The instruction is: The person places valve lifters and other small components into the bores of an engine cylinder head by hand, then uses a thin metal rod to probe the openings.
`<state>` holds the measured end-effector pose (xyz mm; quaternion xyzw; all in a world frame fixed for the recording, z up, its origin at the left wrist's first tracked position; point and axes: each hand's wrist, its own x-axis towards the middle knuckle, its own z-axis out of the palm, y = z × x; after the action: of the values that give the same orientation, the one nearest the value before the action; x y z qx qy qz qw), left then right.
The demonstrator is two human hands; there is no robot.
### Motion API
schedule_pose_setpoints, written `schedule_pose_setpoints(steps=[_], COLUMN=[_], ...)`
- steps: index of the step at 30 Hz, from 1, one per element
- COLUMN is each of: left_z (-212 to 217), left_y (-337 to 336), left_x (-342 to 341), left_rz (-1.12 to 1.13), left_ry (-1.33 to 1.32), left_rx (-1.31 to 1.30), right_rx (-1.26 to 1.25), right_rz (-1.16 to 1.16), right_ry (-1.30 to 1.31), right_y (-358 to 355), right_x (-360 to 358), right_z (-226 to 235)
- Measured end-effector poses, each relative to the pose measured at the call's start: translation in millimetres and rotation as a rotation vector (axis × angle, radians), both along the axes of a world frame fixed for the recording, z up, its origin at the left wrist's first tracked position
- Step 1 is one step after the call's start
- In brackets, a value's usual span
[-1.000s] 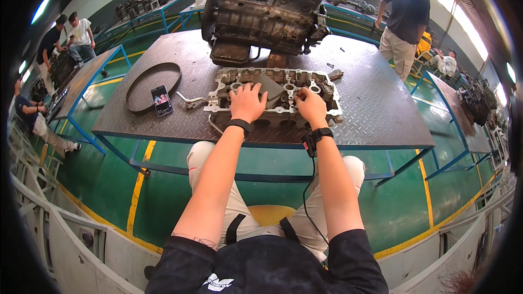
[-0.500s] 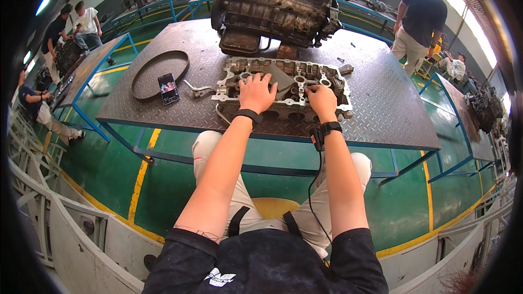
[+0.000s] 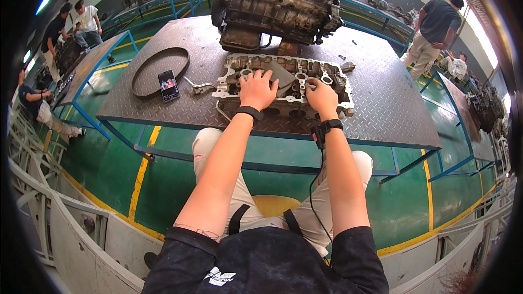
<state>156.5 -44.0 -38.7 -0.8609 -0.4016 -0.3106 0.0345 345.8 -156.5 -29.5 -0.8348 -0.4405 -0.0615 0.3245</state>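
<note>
A metal cylinder head (image 3: 339,74) lies lengthwise in front of me on the steel-topped table. My left hand (image 3: 258,91) rests over its left half, fingers spread, with the fingertips by a grey, flat, folded piece (image 3: 281,78) that looks like sandpaper or cloth. The near part of that piece is hidden by the hand. At the right half of the cylinder head, my right hand (image 3: 322,99) is closed, thumb and fingers curled together down at the openings. Whatever it pinches is too small or hidden to make out.
A large dark engine block (image 3: 280,8) stands behind the cylinder head. To the left lie a black belt loop (image 3: 136,79), a phone (image 3: 168,86) and a bent metal pipe (image 3: 199,86). Small bolts (image 3: 342,57) lie at the right. A person (image 3: 436,27) stands beyond the table.
My right fingers have shifted slightly at the cylinder head, while my left hand stays almost in place. The person beyond the table has moved to the right.
</note>
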Motion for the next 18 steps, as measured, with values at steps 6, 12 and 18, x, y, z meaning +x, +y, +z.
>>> schedule_pose_setpoints(steps=[6, 12, 18], left_z=[4.7, -1.9, -4.8], left_y=[-2.8, 7.7, 5.2], left_x=[7.3, -0.8, 4.2], left_rz=[0.002, 0.01, -0.03], left_ry=[0.011, 0.016, 0.002], left_rx=[-0.031, -0.019, -0.008], right_rx=[-0.101, -0.054, -0.039], right_rz=[0.02, 0.017, 0.07], right_ry=[0.019, 0.019, 0.092], right_y=[-10.2, -3.5, -6.5], right_x=[7.4, -2.3, 3.7], right_z=[10.3, 6.0, 5.0])
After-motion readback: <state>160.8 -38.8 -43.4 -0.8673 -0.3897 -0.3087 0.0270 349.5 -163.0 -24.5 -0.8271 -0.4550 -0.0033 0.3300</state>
